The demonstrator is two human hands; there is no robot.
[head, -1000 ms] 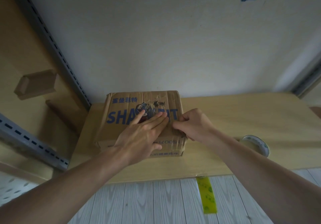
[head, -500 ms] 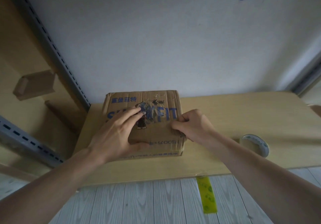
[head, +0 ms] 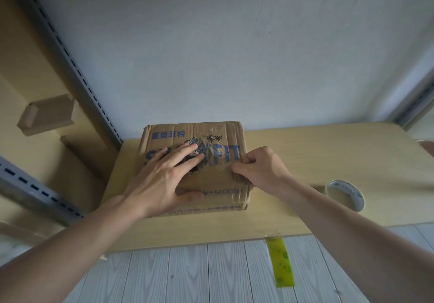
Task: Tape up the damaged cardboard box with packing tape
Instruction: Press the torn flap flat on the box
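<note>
The right grip is pinched on glossy clear tape atop the creased cardboard box; the left grip is spread flat beside it; a round tape roll is set rightward.

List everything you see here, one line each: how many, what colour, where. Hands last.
cardboard box: one, brown with blue print, on the table's left part
clear tape: one strip, transparent, across the box top
tape roll: one, pale, on the table right of the box
tape strip: one, yellow-green, hanging from the table's front edge
table: one, light wood, under the box
slotted rails: two, grey, at left
wooden block: one, tan, far left
left hand: one, flat on the box top, fingers straight
right hand: one, fingers pinching the clear tape at the box's right edge
</note>
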